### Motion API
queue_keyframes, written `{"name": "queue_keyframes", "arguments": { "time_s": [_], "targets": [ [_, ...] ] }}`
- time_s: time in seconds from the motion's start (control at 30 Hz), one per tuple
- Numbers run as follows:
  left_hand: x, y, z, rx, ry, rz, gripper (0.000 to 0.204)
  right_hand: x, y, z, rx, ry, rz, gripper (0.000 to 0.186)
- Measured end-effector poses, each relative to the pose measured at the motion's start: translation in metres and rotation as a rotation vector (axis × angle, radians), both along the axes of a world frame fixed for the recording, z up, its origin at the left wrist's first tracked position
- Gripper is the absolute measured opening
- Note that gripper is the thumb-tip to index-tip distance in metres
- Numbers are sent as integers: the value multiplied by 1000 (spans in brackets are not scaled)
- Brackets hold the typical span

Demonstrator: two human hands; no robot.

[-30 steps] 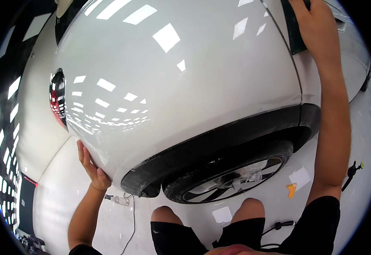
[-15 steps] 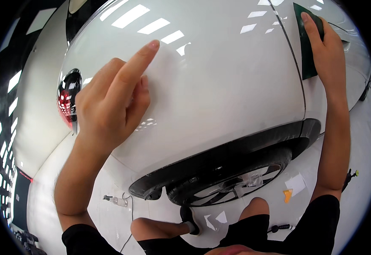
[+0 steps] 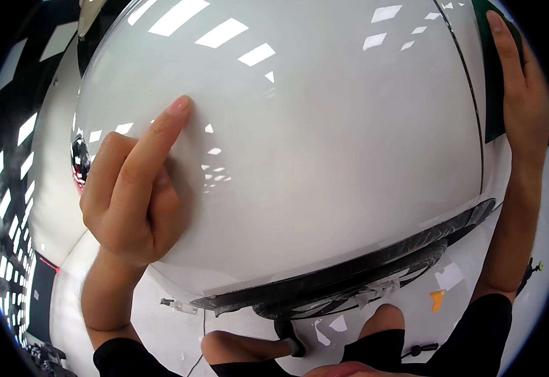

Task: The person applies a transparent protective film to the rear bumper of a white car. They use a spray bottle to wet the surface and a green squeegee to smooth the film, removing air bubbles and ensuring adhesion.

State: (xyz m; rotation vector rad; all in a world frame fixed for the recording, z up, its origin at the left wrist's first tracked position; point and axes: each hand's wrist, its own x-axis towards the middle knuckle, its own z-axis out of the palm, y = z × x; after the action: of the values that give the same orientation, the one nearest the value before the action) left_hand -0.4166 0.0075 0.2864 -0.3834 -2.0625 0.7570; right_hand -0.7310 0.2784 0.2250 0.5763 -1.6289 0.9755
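A glossy white car body panel (image 3: 324, 138) fills the middle, with ceiling lights mirrored in it. On its left part, my left hand (image 3: 133, 188) points with the index finger stretched out, its tip at the surface. The other fingers are curled, and nothing shows in them. At the upper right, my right hand (image 3: 526, 100) grips a dark green flat, stiff-looking sheet (image 3: 493, 107), thumb on its near face. The sheet lies along the panel just right of a dark seam (image 3: 469, 75); its upper end is cut off by the picture's rim.
Below the panel runs black wheel-arch trim (image 3: 350, 257) above a partly hidden wheel. A tail light (image 3: 81, 160) sits at the left. On the floor lie white scraps (image 3: 338, 323), an orange piece (image 3: 437, 300), a clear bottle (image 3: 180, 306) and a cable (image 3: 196, 364).
My left hand has moved down and left, its fingertip along the panel. My right hand has moved right and slightly down with the green sheet. The view sits closer over the panel.
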Motion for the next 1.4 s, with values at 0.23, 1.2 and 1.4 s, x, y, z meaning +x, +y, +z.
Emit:
{"name": "queue_keyframes", "arguments": {
  "time_s": [0.23,1.2,1.4],
  "targets": [
    [1,0,1,-30,-48,50,48,-4,0,-3,-27,15,-49,49],
    [-7,-11,0,6,29,-196,57,-1,0,-3,25,-52,-7,52],
    [1,1,5,-38,-106,15,45,6,-2,-1,19,-84,11,53]
  ]
}}
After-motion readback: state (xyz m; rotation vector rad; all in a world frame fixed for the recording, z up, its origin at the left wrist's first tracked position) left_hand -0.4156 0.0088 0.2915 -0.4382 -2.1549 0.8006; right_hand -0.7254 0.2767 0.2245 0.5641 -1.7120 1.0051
